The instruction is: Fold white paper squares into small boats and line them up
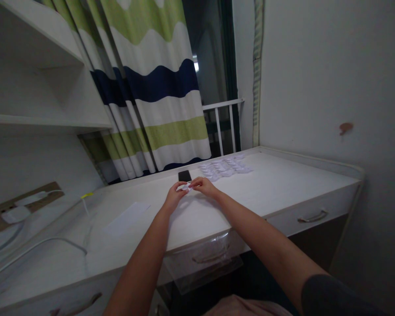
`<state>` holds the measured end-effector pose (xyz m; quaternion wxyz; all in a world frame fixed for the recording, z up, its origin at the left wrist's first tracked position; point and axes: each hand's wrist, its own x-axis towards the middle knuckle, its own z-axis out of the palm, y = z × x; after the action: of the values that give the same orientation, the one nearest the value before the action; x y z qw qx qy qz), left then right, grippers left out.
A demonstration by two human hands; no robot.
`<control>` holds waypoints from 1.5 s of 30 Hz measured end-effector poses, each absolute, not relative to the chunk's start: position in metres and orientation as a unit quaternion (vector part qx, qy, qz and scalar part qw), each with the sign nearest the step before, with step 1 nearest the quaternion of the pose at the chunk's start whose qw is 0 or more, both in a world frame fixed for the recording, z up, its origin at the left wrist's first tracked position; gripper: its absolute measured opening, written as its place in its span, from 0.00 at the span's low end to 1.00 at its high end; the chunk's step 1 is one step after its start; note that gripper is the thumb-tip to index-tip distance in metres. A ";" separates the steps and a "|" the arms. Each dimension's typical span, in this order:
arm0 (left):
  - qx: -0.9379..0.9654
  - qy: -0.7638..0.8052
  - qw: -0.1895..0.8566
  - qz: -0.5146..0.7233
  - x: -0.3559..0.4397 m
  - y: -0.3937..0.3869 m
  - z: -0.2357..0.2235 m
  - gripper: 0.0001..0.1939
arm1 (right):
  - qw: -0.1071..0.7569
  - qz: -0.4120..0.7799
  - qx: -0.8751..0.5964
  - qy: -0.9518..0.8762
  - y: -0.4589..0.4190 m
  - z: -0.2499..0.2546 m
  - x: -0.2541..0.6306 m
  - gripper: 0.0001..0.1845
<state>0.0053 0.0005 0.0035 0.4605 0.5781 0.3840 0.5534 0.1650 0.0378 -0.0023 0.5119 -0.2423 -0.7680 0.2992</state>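
A small piece of folded white paper (pixel 187 187) is pinched between my two hands, just above the white desk (pixel 243 197). My left hand (pixel 176 193) grips its left side, and my right hand (pixel 204 186) grips the right side with thumb and fingertips. The fingers partly cover the paper, so its exact shape is unclear. Just behind my hands lies a black phone (pixel 184 176), flat on the desk. To the right of it, several small folded white paper pieces (pixel 225 167) are laid out close together in rows.
White paper sheets (pixel 128 217) lie on the desk's left side. A white cable (pixel 52 239) runs along the far left from chargers in a power strip (pixel 26 206). A striped curtain (pixel 158 87) hangs behind the desk, and a shelf (pixel 46 123) juts out at upper left.
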 end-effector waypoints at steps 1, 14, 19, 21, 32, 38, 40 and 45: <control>0.585 0.385 0.453 0.551 0.005 0.001 0.003 0.20 | 0.512 0.294 -0.242 -0.770 0.037 -0.002 0.165 0.09; 0.641 0.399 0.370 0.541 0.006 0.003 0.001 0.23 | 0.534 0.371 -0.272 -0.709 0.038 -0.005 0.159 0.16; 0.652 0.404 0.366 0.527 0.008 0.000 0.002 0.23 | 0.459 0.391 -0.274 -0.749 0.030 -0.001 0.162 0.12; 0.653 0.405 0.366 0.525 0.009 0.002 0.002 0.22 | 0.454 0.384 -0.279 -0.754 0.029 0.001 0.162 0.11; 0.659 0.455 0.414 0.433 0.010 0.000 0.001 0.16 | 0.476 0.373 -0.290 -0.742 0.032 0.001 0.163 0.07; 0.654 0.445 0.443 0.421 0.010 0.000 0.001 0.17 | 0.473 0.403 -0.278 -0.732 0.033 0.000 0.162 0.11; 0.652 0.438 0.457 0.416 0.010 -0.002 0.002 0.17 | 0.472 0.413 -0.275 -0.729 0.033 0.000 0.162 0.13; 0.647 0.429 0.486 0.401 0.009 -0.010 0.006 0.15 | 0.471 0.464 -0.255 -0.705 0.029 0.002 0.163 0.14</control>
<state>0.0093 -0.0096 0.0063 0.4864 0.6466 0.4294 0.4013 0.1634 0.0290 0.0017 0.4714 -0.2550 -0.7055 0.4637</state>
